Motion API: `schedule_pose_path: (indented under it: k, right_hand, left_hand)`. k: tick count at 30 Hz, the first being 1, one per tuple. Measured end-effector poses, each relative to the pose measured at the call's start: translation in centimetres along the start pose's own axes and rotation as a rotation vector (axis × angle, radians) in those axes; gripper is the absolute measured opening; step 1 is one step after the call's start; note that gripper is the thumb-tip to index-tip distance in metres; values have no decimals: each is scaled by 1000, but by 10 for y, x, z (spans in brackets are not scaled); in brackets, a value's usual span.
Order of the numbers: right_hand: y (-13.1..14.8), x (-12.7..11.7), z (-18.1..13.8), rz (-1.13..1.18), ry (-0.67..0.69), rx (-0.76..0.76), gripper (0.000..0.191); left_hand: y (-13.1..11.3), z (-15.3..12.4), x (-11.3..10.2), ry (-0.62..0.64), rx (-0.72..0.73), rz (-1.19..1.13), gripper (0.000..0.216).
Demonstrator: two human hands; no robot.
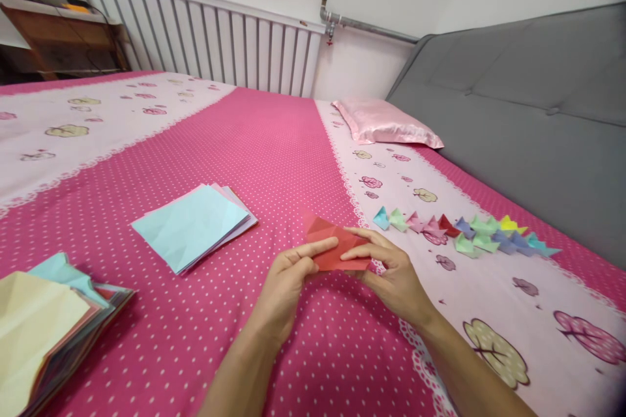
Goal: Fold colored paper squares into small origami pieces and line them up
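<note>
A folded red paper [332, 242] lies low over the pink dotted bedsheet [274, 143], held between both hands. My left hand [288, 280] pinches its near left edge, forefinger stretched along the fold. My right hand [391, 270] grips the right side, fingers curled over the paper. A stack of square sheets with a light blue one on top [193, 225] lies to the left of my hands. A row of small folded paper pieces in several colours [464, 234] sits to the right.
A thick pile of coloured paper [49, 326] rests at the lower left. A pink satin pillow [386, 122] lies by the grey padded headboard [528, 117]. A white radiator [205, 39] lines the far wall, with a wooden desk [63, 39] at the far left.
</note>
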State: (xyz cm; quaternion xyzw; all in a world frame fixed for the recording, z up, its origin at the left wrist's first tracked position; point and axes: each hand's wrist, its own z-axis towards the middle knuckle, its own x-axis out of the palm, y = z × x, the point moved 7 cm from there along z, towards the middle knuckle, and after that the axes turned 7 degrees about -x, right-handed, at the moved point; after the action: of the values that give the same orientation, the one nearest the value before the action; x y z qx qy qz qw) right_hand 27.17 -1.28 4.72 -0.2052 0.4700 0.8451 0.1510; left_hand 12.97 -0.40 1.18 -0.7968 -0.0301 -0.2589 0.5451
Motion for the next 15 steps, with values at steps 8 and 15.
schedule_pose_path:
  k: [8,15]
  right_hand:
    - [0,-1,-6,101,-151,130,13]
    - [-4,-5,-15,139,-340,252,18]
  left_hand:
    - [2,-2,12,81,7,42,38]
    - [5,2,16,20,71,26,30]
